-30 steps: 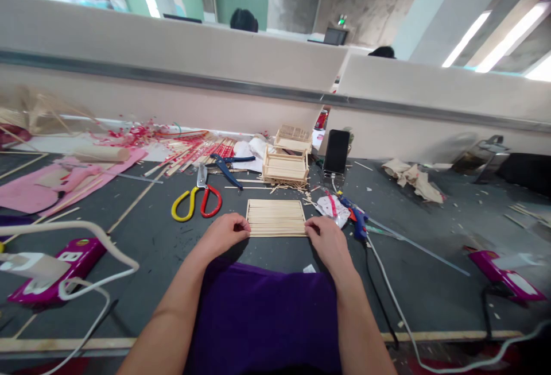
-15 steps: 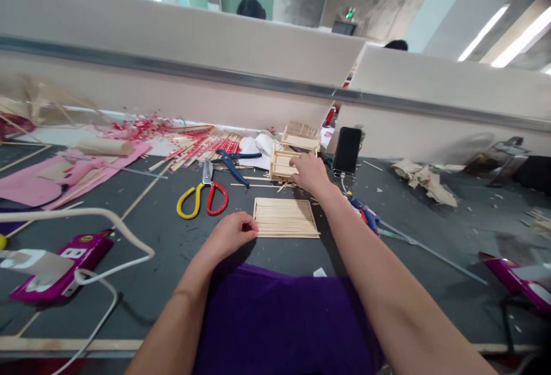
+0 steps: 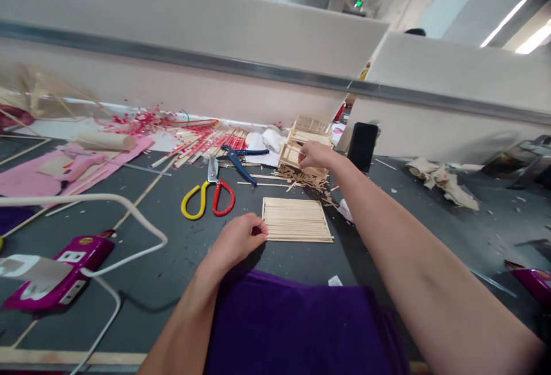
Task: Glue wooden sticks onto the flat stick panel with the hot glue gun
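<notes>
A flat rectangular panel of thin wooden sticks (image 3: 297, 220) lies on the dark tabletop in front of me. My left hand (image 3: 244, 236) is closed at the panel's left edge, thumb and fingers pinched on its near corner. Beyond the panel, my right hand (image 3: 319, 155) reaches out with bent fingers closed on a small wooden stick structure (image 3: 289, 155); the exact grip is partly hidden. Behind it sits another slatted wooden piece (image 3: 313, 124). Small stick offcuts (image 3: 312, 182) are heaped below my right hand. Scissors with yellow and red handles (image 3: 212, 177) and blue-handled pliers (image 3: 237, 163) lie to the left.
Red-and-natural sticks (image 3: 210, 144) lie along the white partition (image 3: 172, 91). A phone (image 3: 363, 146) stands at the right of the structures. Pink sheet (image 3: 26, 174), purple power strip (image 3: 80, 266) and white cable (image 3: 146, 251) occupy the left side. Crumpled paper (image 3: 445, 182) lies right.
The view has shifted slightly. My right hand and the stick structure have moved a little away from the panel, and more of the offcut heap shows. My left hand stays at the panel's corner.
</notes>
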`<state>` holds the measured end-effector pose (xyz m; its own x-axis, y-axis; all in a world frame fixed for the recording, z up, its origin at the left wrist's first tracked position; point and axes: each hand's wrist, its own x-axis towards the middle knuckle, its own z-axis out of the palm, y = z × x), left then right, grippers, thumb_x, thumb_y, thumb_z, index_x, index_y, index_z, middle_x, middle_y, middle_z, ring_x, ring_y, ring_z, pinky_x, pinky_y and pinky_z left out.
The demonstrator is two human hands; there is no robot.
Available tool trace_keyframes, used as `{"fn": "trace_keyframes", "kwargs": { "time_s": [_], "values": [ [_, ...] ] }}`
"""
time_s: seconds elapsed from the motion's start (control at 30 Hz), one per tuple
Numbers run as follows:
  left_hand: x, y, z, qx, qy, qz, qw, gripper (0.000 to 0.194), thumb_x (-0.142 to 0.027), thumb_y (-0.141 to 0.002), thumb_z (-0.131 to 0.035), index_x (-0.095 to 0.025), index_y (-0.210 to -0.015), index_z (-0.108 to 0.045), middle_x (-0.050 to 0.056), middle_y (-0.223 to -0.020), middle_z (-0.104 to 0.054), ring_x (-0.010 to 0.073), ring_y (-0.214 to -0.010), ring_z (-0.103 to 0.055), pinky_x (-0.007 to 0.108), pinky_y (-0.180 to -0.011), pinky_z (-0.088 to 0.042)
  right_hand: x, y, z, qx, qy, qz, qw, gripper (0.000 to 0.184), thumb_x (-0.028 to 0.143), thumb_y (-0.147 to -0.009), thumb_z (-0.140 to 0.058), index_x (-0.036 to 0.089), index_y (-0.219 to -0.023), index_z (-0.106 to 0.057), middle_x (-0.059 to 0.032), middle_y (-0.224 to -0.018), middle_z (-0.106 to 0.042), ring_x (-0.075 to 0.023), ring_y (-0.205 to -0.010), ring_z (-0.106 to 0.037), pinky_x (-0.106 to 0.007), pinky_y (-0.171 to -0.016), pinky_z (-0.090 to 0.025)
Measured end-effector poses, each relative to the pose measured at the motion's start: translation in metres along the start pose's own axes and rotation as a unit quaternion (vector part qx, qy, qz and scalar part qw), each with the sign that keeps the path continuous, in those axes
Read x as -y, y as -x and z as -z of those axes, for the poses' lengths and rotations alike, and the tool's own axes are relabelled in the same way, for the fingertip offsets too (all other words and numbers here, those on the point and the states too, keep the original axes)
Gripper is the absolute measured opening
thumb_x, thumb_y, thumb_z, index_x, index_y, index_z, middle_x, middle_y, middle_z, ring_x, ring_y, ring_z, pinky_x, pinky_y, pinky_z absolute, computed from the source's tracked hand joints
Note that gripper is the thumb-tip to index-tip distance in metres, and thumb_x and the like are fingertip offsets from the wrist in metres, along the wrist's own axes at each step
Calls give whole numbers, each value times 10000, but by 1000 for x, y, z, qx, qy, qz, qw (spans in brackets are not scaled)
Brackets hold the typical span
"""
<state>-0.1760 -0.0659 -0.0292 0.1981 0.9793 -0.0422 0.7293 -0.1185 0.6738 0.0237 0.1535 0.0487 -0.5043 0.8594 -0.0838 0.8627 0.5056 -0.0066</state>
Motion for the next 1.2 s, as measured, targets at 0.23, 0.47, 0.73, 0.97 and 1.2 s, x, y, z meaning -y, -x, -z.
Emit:
{"fn": "trace_keyframes", "kwargs": {
  "time_s": [0.23, 0.47, 0.73, 0.97, 1.2],
  "values": [
    [-2, 0, 2, 6, -2, 3, 1000, 120, -186, -715, -538, -207, -723, -656, 12, -767, -634, 148, -668, -555, 242, -586, -358, -9, -3, 16, 34, -44, 40, 998, 165, 204, -661, -716, 162, -818, -739, -33, -732, -685, -163, -682, -595, -252, -605, -416],
    [-3, 1, 2, 6, 4, 2, 1000, 125, -194, -729, -534, -208, -728, -658, 15, -770, -623, 150, -669, -548, 248, -594, -373, -14, 2, 33, 69, -100, 76, 990, 155, 247, -650, -747, 184, -789, -723, -7, -724, -688, -161, -705, -605, -245, -590, -403],
    [-1, 0, 2, 4, 5, -1, 1000, 113, -208, -730, -543, -210, -735, -656, 13, -769, -619, 151, -670, -551, 250, -591, -376, -12, 1, 37, 100, -131, 92, 982, 160, 268, -636, -779, 194, -762, -714, -1, -693, -686, -154, -676, -619, -250, -595, -430],
    [-2, 0, 3, 7, 1, -1, 1000, 116, -207, -728, -538, -208, -732, -654, 8, -770, -625, 154, -674, -558, 255, -594, -373, -6, 6, 41, 99, -116, 92, 984, 157, 305, -659, -773, 193, -749, -712, -5, -679, -679, -156, -678, -615, -250, -578, -424],
    [-3, 0, 4, 5, 1, -2, 1000, 111, -206, -727, -540, -208, -729, -651, 7, -771, -625, 155, -679, -558, 256, -602, -373, -4, 8, 40, 100, -112, 107, 983, 173, 320, -660, -763, 182, -752, -716, -2, -668, -666, -154, -681, -600, -256, -596, -414]
  ]
}}
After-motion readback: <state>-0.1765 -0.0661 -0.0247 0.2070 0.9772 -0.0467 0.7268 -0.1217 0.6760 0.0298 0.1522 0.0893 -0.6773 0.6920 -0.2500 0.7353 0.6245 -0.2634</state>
